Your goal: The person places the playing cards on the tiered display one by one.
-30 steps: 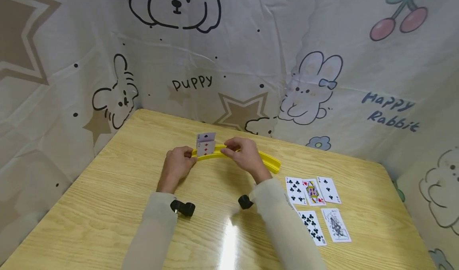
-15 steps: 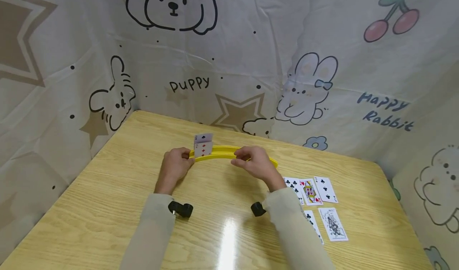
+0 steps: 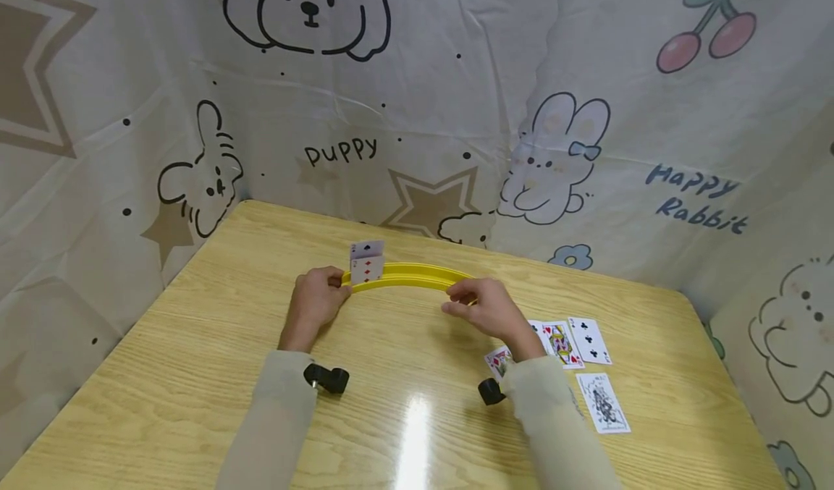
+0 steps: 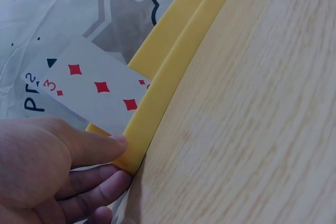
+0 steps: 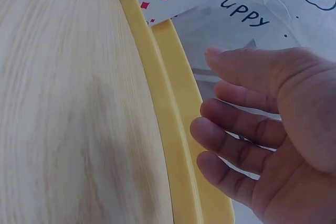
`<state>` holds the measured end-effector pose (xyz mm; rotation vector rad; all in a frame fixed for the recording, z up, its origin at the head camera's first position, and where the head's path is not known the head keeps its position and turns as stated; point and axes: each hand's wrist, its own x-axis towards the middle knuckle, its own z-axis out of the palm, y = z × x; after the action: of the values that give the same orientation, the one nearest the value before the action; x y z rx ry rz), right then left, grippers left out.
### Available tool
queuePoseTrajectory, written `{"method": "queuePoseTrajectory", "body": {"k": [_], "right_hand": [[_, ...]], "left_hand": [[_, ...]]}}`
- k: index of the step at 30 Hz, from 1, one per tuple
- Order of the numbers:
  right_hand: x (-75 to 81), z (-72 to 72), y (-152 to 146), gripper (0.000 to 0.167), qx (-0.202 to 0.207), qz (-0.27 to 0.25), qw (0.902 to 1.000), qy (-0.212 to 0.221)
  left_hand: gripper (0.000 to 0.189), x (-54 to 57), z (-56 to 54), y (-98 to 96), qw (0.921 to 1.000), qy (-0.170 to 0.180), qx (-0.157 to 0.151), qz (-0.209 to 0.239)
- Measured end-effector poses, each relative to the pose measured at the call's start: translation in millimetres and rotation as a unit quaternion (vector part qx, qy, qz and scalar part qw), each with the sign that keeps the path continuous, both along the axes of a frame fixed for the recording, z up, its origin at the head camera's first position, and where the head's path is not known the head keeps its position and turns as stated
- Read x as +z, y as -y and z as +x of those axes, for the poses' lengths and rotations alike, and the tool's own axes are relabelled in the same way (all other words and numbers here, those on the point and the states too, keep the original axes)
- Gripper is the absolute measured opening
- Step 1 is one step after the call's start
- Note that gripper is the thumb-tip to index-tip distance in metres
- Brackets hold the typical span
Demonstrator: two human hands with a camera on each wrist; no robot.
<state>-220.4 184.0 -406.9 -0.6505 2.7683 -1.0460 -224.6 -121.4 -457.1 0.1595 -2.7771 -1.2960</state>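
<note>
A curved yellow card holder (image 3: pixel 417 276) stands toward the back of the table. My left hand (image 3: pixel 317 302) grips its left end; the left wrist view shows the thumb (image 4: pixel 102 149) on the front rail and the fingers below. Upright in the holder beside that hand is a three of diamonds (image 4: pixel 101 86), with a two of spades (image 3: pixel 368 248) rising behind it in the back groove. My right hand (image 3: pixel 489 307) hovers near the holder's right part, fingers loosely bent and holding nothing, thumb apart from them in the right wrist view.
Face-up playing cards lie at the right: a queen of hearts (image 3: pixel 562 344), a three of clubs (image 3: pixel 590 339), a joker (image 3: pixel 603 403) and a red face card (image 3: pixel 499 360). The right forearm covers others. A printed cloth (image 3: pixel 417 99) hangs behind the table (image 3: pixel 195 374).
My right hand has moved away from the upright cards, rightward and toward the front along the holder. The left hand keeps its grip on the left end.
</note>
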Motion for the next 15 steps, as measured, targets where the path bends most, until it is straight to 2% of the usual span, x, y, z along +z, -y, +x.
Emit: {"method": "queuePoseTrajectory", "body": {"k": [15], "right_hand": [[-5.6,14.7,-28.4,0.035,-0.011,0.003,0.9998,0.017]], "left_hand": [[0.033,-0.1,-0.6,0.3,1.0000,0.003,-0.002,-0.003]]}}
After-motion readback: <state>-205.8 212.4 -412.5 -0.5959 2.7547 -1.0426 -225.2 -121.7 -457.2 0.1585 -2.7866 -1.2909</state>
